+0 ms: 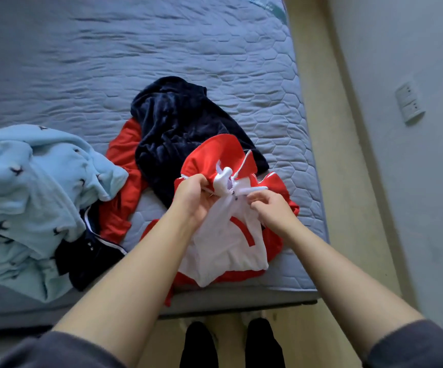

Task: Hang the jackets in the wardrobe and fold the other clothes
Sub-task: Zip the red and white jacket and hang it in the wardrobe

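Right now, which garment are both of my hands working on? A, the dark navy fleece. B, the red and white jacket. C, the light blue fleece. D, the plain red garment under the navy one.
B: the left hand and the right hand both grip the red and white jacket near its collar, where a white hanger shows.

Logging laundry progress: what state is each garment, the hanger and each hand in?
Red-and-white jacket: on bed, not hung.
White hanger: at jacket's collar.
Navy fleece: crumpled, unfolded.
Light blue fleece: crumpled, unfolded.
Red garment: crumpled under navy fleece.
Left hand: grips collar.
Right hand: pinches jacket front.
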A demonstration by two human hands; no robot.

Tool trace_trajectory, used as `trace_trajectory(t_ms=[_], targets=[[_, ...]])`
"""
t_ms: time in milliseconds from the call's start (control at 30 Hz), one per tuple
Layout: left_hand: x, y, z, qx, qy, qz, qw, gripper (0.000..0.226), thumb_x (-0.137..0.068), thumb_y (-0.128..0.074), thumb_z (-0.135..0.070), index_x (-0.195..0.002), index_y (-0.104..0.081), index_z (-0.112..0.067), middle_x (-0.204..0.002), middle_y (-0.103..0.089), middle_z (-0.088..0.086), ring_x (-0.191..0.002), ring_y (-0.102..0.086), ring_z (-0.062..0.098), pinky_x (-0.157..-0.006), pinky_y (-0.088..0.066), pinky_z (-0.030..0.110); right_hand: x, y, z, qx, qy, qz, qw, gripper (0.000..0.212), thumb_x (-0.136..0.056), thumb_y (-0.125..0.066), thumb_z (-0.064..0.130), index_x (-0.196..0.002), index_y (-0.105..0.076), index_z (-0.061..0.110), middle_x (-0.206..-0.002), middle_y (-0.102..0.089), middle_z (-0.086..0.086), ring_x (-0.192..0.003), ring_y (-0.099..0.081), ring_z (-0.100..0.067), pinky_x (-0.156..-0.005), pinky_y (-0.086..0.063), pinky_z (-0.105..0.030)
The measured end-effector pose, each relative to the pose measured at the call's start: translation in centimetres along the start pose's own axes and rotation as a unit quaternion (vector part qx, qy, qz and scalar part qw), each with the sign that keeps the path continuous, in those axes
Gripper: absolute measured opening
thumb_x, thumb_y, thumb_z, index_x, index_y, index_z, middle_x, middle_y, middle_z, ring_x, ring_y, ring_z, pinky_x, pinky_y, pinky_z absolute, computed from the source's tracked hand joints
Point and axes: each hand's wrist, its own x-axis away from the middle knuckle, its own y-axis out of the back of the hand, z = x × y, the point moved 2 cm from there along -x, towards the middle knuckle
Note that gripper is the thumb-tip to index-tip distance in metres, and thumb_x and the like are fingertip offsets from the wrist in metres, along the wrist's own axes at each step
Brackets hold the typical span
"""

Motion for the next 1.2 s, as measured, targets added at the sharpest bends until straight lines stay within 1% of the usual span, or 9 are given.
trace_trajectory(t_ms=[100,167,333,467,533,667,900,1100,1200], targets=[[5.5,0.4,-1.5,0.039,-0.022,0.054,0.998,0.028,-0.08,-0.022,0.006,-0.073,-0.047,-0.003,-0.063,-0.064,0.015,-0.056,-0.067,0.024,-0.052,-0.056,0.03,3.1,0.8,3.0,-0.282,-0.145,0.053,0.947,0.027,-0.093,-0.05,0.038,-0.106,-0.059,0.017,-0.113,-0.066,-0.01,-0.097,-0.064,-0.02,-0.071,-0.049,-0.034],[9.0,0.7,-2.0,0.047,-0.035,0.071,0.996,0.027,-0.081,-0.024,0.003,-0.074,-0.048,-0.006,-0.076,-0.059,0.014,-0.077,-0.063,0.029,-0.072,-0.056,0.04,5.1,1.2,5.0,-0.326,-0.189,0.091,0.922,0.05,-0.087,-0.044,0.066,-0.103,-0.054,0.02,-0.111,-0.065,-0.007,-0.1,-0.065,-0.022,-0.072,-0.047,-0.035],[17.8,1.9,-1.1,0.037,-0.081,0.101,0.991,0.046,-0.094,-0.025,-0.011,-0.082,-0.069,-0.001,-0.083,-0.071,0.011,-0.087,-0.066,0.026,-0.083,-0.05,0.039,9.4,0.8,9.7,-0.124,-0.159,0.105,0.974,0.077,-0.082,-0.039,0.077,-0.107,-0.063,0.009,-0.064,-0.05,0.002,-0.053,-0.048,-0.013,-0.049,-0.033,-0.027],[24.1,2.9,0.4,0.076,-0.14,0.081,0.984,0.042,-0.09,-0.037,-0.023,-0.078,-0.073,-0.004,-0.08,-0.068,0.012,-0.08,-0.065,0.026,-0.079,-0.055,0.036,12.6,0.1,11.8,-0.027,-0.17,0.272,0.947,0.071,-0.072,-0.044,0.083,-0.049,-0.053,0.017,-0.041,-0.033,0.006,-0.031,-0.021,-0.008,-0.033,-0.018,-0.016],[27.3,2.8,1.7,0.124,-0.173,0.059,0.975,0.038,-0.081,-0.046,-0.031,-0.084,-0.068,0.0,-0.081,-0.066,0.015,-0.079,-0.064,0.028,-0.08,-0.054,0.039,14.0,-0.3,12.4,0.018,-0.167,0.348,0.922,0.064,-0.077,-0.046,0.073,-0.04,-0.046,0.021,-0.041,-0.031,0.007,-0.031,-0.017,-0.005,-0.032,-0.013,-0.014],[33.2,3.7,4.5,0.191,-0.224,-0.001,0.956,0.043,-0.081,-0.044,-0.03,-0.072,-0.072,0.001,-0.073,-0.067,0.017,-0.067,-0.066,0.028,-0.065,-0.057,0.035,18.2,-1.7,14.1,0.036,-0.128,0.434,0.891,0.032,-0.073,-0.047,0.011,-0.042,-0.055,0.016,-0.045,-0.046,0.003,-0.031,-0.032,-0.004,-0.03,-0.024,-0.013],[44.0,9.6,8.9,0.345,-0.421,-0.165,0.823,0.055,-0.09,-0.041,-0.049,-0.109,-0.065,-0.004,-0.097,-0.065,0.017,-0.088,-0.062,0.031,-0.088,-0.047,0.042,29.2,-4.7,19.0,-0.209,0.018,0.521,0.827,0.014,-0.095,-0.051,0.015,-0.087,-0.062,0.011,-0.067,-0.068,-0.001,-0.061,-0.067,-0.012,-0.06,-0.057,-0.026],[54.2,13.9,15.4,0.393,-0.532,-0.246,0.708,0.054,-0.091,-0.047,-0.051,-0.095,-0.077,-0.007,-0.101,-0.072,0.015,-0.093,-0.07,0.027,-0.078,-0.057,0.037,42.7,-9.3,19.1,-0.137,0.069,0.6,0.785,0.021,-0.097,-0.053,0.029,-0.09,-0.062,0.011,-0.064,-0.07,-0.003,-0.057,-0.068,-0.012,-0.051,-0.054,-0.023],[60.6,16.1,20.3,0.425,-0.582,-0.28,0.634,0.047,-0.092,-0.05,-0.043,-0.112,-0.071,-0.006,-0.118,-0.067,0.016,-0.11,-0.064,0.029,-0.09,-0.053,0.041,50.2,-11.9,16.8,-0.096,0.082,0.636,0.761,0.022,-0.098,-0.052,0.033,-0.091,-0.063,0.016,-0.061,-0.069,0.0,-0.054,-0.067,-0.01,-0.049,-0.052,-0.02]])
